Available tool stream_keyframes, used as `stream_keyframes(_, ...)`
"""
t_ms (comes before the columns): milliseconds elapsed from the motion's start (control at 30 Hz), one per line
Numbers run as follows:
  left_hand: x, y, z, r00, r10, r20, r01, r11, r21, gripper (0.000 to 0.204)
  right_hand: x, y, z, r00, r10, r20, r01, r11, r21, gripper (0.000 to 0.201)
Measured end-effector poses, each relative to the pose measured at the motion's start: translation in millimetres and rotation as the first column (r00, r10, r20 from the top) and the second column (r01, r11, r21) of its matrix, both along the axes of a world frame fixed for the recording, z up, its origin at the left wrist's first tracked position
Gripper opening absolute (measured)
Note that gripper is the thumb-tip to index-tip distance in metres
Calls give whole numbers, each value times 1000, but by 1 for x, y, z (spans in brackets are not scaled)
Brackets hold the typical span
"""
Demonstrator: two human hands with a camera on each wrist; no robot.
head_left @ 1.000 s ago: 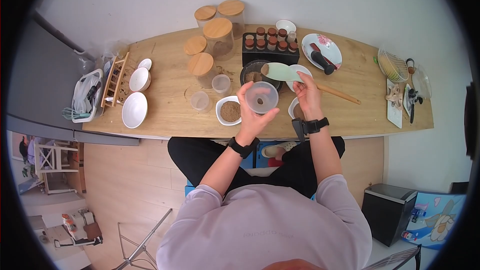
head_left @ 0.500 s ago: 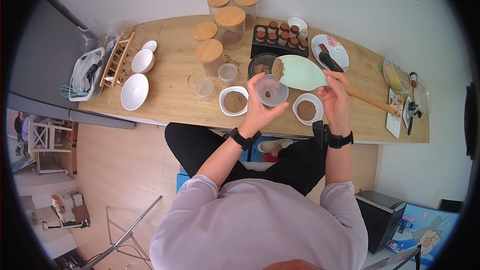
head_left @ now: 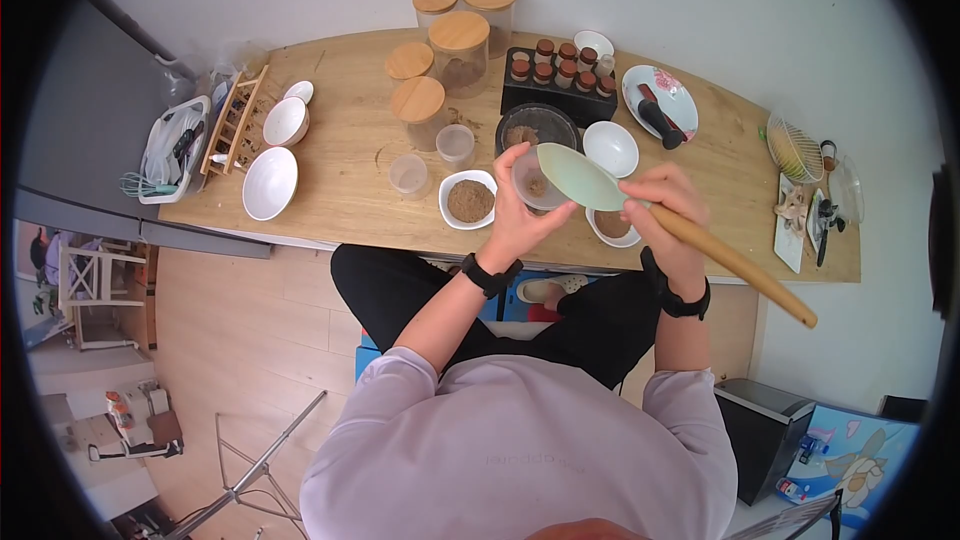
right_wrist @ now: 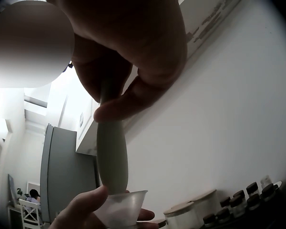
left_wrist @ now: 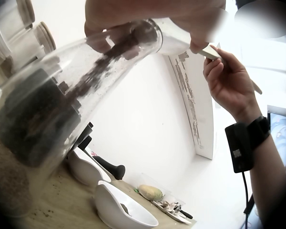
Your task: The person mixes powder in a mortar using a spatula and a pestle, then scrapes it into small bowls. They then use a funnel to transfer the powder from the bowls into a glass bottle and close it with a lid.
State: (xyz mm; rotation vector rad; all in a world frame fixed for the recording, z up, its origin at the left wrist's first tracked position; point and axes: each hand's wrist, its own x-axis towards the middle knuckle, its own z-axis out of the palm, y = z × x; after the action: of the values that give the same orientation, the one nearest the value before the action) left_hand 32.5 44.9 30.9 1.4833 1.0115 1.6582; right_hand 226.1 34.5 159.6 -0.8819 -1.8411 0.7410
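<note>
My left hand [head_left: 526, 215] holds a clear plastic cup [head_left: 535, 190] between thumb and fingers, with some brown powder at its bottom. The right hand [head_left: 668, 220] pinches a pale green spatula [head_left: 580, 180] near where the blade meets its wooden handle [head_left: 745, 270]. The blade is tilted, its tip over the cup's rim. In the right wrist view, the spatula [right_wrist: 112, 157] reaches down to the cup [right_wrist: 124, 210]. Behind the cup stands a black bowl [head_left: 562, 126] with brown powder. White bowls of brown powder [head_left: 470, 202] flank the hands below.
Jars with wooden lids [head_left: 418, 100] stand behind on the left, near two small clear cups [head_left: 408, 176]. A black rack [head_left: 530, 97] holds red-capped bottles. An empty white bowl [head_left: 610, 149] and a floral plate [head_left: 680, 105] lie to the right; more white bowls [head_left: 270, 184] are far left.
The spatula came from above the black bowl to the cup and tipped on its side; the powder seen on its blade no longer shows. The left hand still holds the cup.
</note>
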Motion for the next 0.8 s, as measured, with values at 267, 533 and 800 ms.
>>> stream_keyframes(267, -2, 1, 0, 997, -52, 54, 52, 999, 4, 88, 3, 8, -11, 943, -116, -313, 92, 992, -92, 17)
stream_keyframes(533, -3, 1, 8, 997, -4, 81, 9, 998, -60, 86, 1, 42, -40, 796, -310, -521, 79, 905, -418, 20)
stream_keyframes(800, -6, -1, 11, 999, -11, 51, 14, 998, -60, 85, -21, 78, -92, 964, -236, -125, 198, 945, -259, 15)
